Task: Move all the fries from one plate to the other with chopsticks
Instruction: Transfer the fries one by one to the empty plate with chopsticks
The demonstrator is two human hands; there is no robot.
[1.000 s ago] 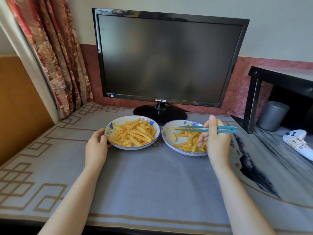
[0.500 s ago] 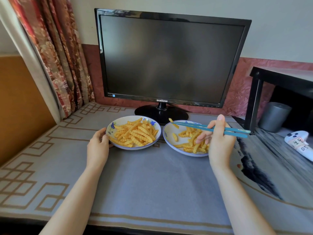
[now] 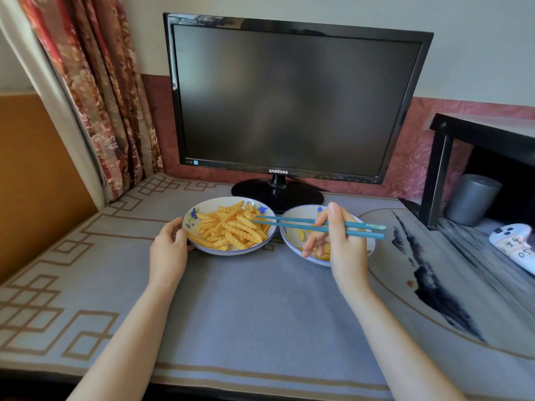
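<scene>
The left hand (image 3: 169, 250) grips the left plate's (image 3: 207, 205) near rim. The right hand (image 3: 344, 244) pinches the chopsticks (image 3: 304, 225). They have swung over from the right plate (image 3: 301, 211), and their tips now sit slightly parted above the heaped fries (image 3: 228, 230) near the table's far edge. The carried fry seems delivered, and a few remain.

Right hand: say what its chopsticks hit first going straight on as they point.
Probably the fries on the left plate: the right hand's chopsticks point left, tips over that heap. Their height above it is unclear.
</scene>
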